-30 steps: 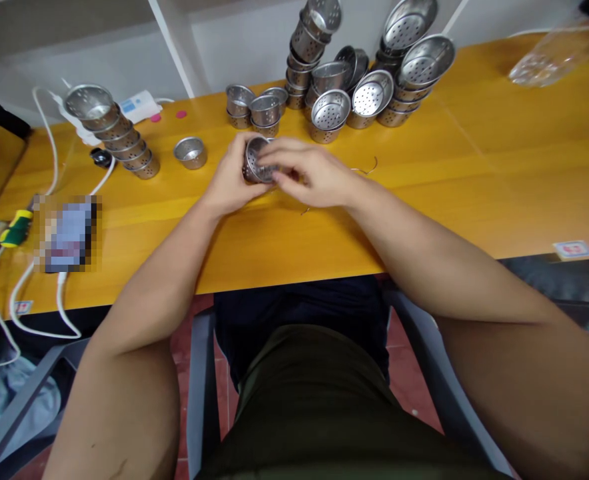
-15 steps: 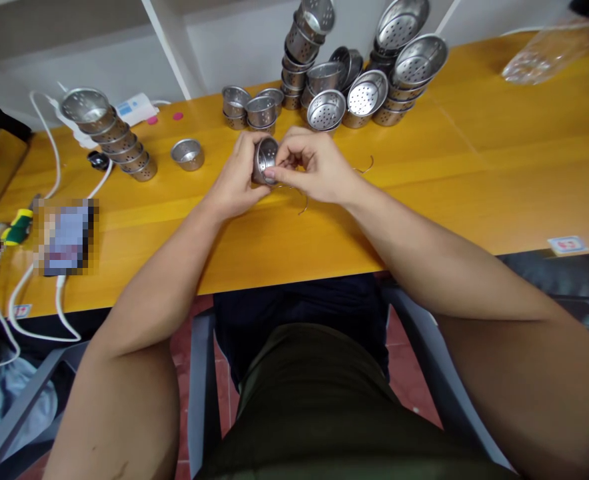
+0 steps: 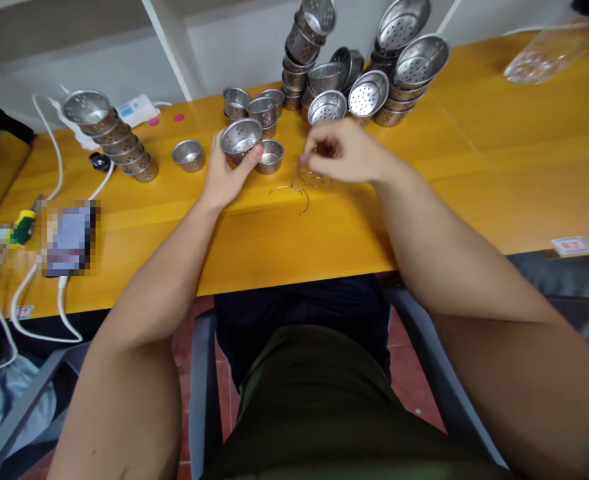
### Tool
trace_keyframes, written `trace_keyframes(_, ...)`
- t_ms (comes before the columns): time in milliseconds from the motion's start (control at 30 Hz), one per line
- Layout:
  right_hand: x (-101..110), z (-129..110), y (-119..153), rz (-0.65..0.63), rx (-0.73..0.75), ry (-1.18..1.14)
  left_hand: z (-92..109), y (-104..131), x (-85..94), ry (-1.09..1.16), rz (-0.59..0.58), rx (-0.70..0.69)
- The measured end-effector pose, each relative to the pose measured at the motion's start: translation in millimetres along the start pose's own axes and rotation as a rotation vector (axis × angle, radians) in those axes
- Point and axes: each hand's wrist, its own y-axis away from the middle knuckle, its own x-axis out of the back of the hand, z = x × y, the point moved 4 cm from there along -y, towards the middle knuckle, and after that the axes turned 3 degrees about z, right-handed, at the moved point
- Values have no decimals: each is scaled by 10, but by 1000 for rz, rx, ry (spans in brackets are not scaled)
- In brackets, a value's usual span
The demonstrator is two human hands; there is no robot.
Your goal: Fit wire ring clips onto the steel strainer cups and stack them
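Observation:
My left hand [image 3: 224,175] grips a perforated metal strainer cup [image 3: 239,141], thumb over the near rim and fingers around the far left side. The cup is tilted so that its open top faces me. A smaller perforated metal cup [image 3: 270,159] stands just right of that thumb. My right hand [image 3: 345,155] is apart from the held cup, its fingertips pinched on a thin bent wire [image 3: 300,168]. Below those fingers lie several thin wire pieces [image 3: 319,179], partly hidden. Another curved wire [image 3: 305,198] lies closer to me on the table.
Stacks of perforated metal cups [image 3: 299,47] stand at the back. To the left are a tilted cup stack [image 3: 119,143] and a single cup [image 3: 188,157]. A phone [image 3: 69,237] with white cables lies farther left. A clear plastic bag [image 3: 539,60] is at the back right.
My right hand has left the held cup and moved right, over the wire pieces. My left hand has tipped the cup more upright and shifted it slightly left. A smaller cup has come into view.

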Motion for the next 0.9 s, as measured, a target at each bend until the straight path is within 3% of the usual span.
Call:
trace_keyframes(100,-98,196,62,-108,9,310,-148,-37,-16,3,85,66)
trace_keyframes(267,-345,273,11,39,15,396,36,-31,-40,-47,96,16)
trace_keyframes(433,-590,237,-117,-44,-9,475,63,6,-75,-43,40,-5)
trace_keyframes(633,-667,170,-105,10,8,423,-193,43,-158,92,-66,94)
trace_keyframes(767,-671,128,-57,50,-53,270,-164,79,-178,102,-140,94)
trace_keyframes(900,-662,147,-63,59,13,326,-134,106,-182,67,-173,93)
